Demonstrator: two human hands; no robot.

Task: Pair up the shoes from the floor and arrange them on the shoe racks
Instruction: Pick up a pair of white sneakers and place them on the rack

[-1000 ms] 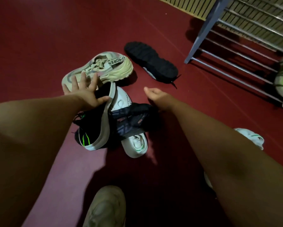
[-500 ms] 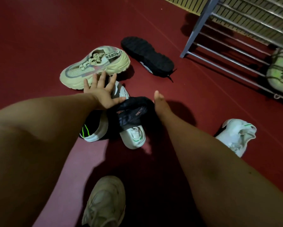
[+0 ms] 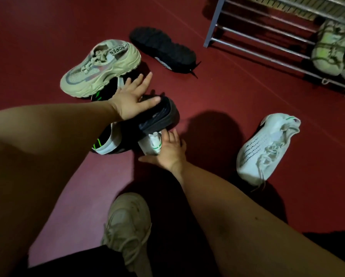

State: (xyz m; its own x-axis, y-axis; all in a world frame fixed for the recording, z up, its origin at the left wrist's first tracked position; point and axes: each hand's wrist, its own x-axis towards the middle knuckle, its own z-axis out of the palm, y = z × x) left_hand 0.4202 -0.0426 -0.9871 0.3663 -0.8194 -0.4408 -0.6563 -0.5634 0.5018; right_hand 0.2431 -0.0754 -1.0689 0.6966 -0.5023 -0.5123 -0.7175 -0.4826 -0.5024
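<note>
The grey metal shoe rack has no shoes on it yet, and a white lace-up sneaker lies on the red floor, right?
Not quite. The grey metal shoe rack already holds pale yellowish-green sneakers on its lowest rails, as the head view shows. The white lace-up sneaker does lie on the red floor.

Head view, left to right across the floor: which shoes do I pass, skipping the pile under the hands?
Beige chunky lace-up sneaker → black shoe lying sole-up → white knit sneaker on its side → pale greenish sneakers on the metal rack.
</note>
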